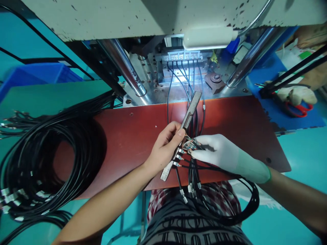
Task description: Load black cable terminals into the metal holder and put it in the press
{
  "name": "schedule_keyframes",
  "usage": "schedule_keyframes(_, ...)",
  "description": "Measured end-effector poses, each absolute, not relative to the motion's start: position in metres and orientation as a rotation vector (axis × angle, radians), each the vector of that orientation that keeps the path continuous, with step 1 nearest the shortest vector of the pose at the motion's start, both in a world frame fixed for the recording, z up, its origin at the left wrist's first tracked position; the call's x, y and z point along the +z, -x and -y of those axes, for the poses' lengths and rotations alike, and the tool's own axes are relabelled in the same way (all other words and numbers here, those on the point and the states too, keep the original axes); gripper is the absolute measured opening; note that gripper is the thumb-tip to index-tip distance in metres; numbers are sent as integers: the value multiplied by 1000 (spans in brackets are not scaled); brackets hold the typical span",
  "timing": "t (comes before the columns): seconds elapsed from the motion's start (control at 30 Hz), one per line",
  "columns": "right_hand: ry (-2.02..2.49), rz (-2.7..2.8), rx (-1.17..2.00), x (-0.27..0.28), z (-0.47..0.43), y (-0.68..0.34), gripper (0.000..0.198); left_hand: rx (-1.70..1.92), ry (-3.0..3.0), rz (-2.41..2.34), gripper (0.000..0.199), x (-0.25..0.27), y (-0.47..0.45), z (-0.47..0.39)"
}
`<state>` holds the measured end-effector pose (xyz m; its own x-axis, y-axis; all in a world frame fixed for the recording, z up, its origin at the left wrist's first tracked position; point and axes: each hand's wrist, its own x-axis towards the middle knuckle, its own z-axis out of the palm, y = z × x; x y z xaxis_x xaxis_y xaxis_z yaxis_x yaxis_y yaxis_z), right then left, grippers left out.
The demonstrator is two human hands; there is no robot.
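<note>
Mid-frame, the left hand (167,144) grips a slanted metal bar (193,104), its lower end just short of the bench (127,143)'s front edge. The gloved right hand (217,149) pinches metal-tipped cable ends (190,147) against the bar's right side; black cables spill over that edge toward the lap. Red surface stretches from the left hand to a cable coil (88,149) at frame left, and from the glove to the bench's right edge. Steel posts (125,68) flank the upper centre.
</note>
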<state>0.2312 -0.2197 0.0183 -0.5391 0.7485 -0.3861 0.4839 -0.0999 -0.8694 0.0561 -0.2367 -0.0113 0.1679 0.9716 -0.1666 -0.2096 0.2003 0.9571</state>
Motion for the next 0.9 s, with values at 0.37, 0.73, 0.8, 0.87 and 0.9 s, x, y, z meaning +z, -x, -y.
schedule_keyframes(0.37, 1344, 1734, 1931, 21, 214, -235, 33, 990, -912, -933, 27, -16, -54, 237)
schedule_keyframes(0.73, 1464, 1967, 1293, 17, 225, -221, 30, 997, -881, -974, 27, -15, -54, 239)
schedule_keyframes(0.8, 1471, 1964, 1299, 18, 225, -219, 31, 1012, -932, -998, 27, -15, -55, 240)
schedule_keyframes(0.87, 1476, 1949, 1312, 18, 225, -216, 29, 1045, -1015, -1054, 28, -14, -56, 241)
schedule_keyframes(0.9, 1473, 1936, 1320, 18, 225, -214, 28, 1065, -1058, -1087, 28, -14, -57, 241)
